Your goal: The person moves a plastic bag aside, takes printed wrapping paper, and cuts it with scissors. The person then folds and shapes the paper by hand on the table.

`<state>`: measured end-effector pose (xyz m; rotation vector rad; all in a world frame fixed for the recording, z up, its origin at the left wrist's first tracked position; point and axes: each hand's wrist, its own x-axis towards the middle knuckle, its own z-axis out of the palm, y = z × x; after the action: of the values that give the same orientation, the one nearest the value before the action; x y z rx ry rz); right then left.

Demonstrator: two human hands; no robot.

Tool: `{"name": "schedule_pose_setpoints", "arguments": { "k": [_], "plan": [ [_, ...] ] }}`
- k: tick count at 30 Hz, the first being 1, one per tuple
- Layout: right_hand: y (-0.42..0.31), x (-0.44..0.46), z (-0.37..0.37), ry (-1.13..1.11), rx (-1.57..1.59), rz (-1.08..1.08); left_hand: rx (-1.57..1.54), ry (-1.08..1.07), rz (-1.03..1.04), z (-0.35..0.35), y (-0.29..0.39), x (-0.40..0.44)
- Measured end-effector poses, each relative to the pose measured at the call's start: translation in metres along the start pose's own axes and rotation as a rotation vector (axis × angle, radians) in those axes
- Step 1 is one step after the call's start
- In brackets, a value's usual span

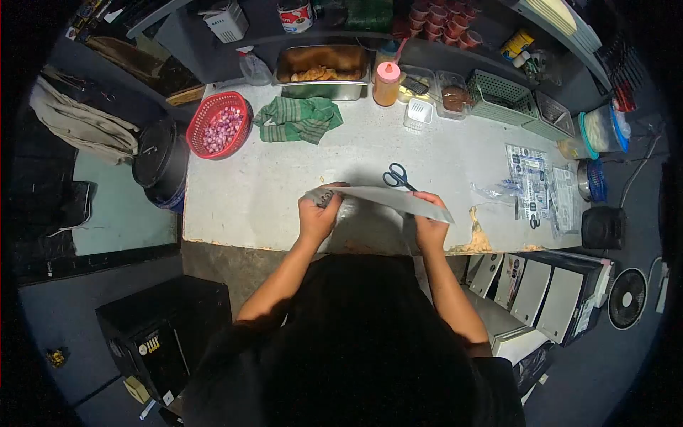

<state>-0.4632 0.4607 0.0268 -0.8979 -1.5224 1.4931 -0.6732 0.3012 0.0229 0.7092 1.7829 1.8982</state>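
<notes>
Both my hands hold a thin, flat greyish plastic sheet or pouch [388, 198] up above the front part of the white table. My left hand [317, 215] is closed on its left end, where some dark print shows by the fingers. My right hand [430, 226] grips the right end, with the fingers partly hidden beneath. The sheet is seen nearly edge-on, so its face is mostly hidden. Just behind it lies a pair of dark-handled scissors [396, 176], the blades partly covered by the sheet.
A red basket of chopped onions [226, 130], a green striped cloth [299, 119], a metal food pan [327, 90] and a pink-capped squeeze bottle [386, 87] stand towards the back. Printed plastic packaging [528, 181] lies at right. The table's front edge [475, 238] is chipped.
</notes>
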Motion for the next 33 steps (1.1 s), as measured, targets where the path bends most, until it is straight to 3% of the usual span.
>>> {"name": "schedule_pose_setpoints", "arguments": {
  "k": [3,6,7,8,10,11,12,14,19,23,25,33],
  "plan": [
    [0.003,0.003,-0.007,0.003,-0.245,-0.015,0.110,-0.041,-0.034,-0.007,-0.008,0.008],
    [-0.004,0.011,-0.016,-0.056,-0.195,-0.057,0.152,-0.097,-0.014,-0.015,0.004,0.015],
    [-0.009,0.015,-0.018,-0.061,0.030,0.114,0.094,-0.129,0.012,-0.016,0.009,0.021],
    [-0.010,0.017,-0.022,-0.062,0.033,0.113,0.097,-0.128,0.014,-0.021,0.008,0.028],
    [-0.012,0.022,-0.034,-0.246,0.043,0.236,0.067,-0.279,-0.172,-0.033,0.008,0.039],
    [0.001,0.026,-0.040,-0.256,0.080,0.387,0.025,-0.316,-0.369,-0.036,0.009,0.040],
    [0.012,0.025,-0.042,-0.255,0.081,0.386,0.025,-0.317,-0.368,-0.039,0.008,0.041],
    [0.031,0.024,-0.044,-0.281,0.222,0.609,-0.023,-0.337,-0.595,-0.041,0.000,0.044],
    [0.028,0.020,-0.039,-0.183,0.179,0.795,-0.070,-0.275,-0.667,-0.046,-0.020,0.042],
    [0.036,0.020,-0.031,-0.117,0.294,0.681,-0.102,-0.238,-0.588,-0.046,-0.022,0.042],
    [0.031,0.023,-0.028,-0.035,0.270,0.493,-0.066,-0.216,-0.541,-0.049,-0.022,0.044],
    [0.025,0.027,-0.037,-0.004,0.202,0.344,-0.063,-0.198,-0.478,-0.060,-0.009,0.051]
  ]
}}
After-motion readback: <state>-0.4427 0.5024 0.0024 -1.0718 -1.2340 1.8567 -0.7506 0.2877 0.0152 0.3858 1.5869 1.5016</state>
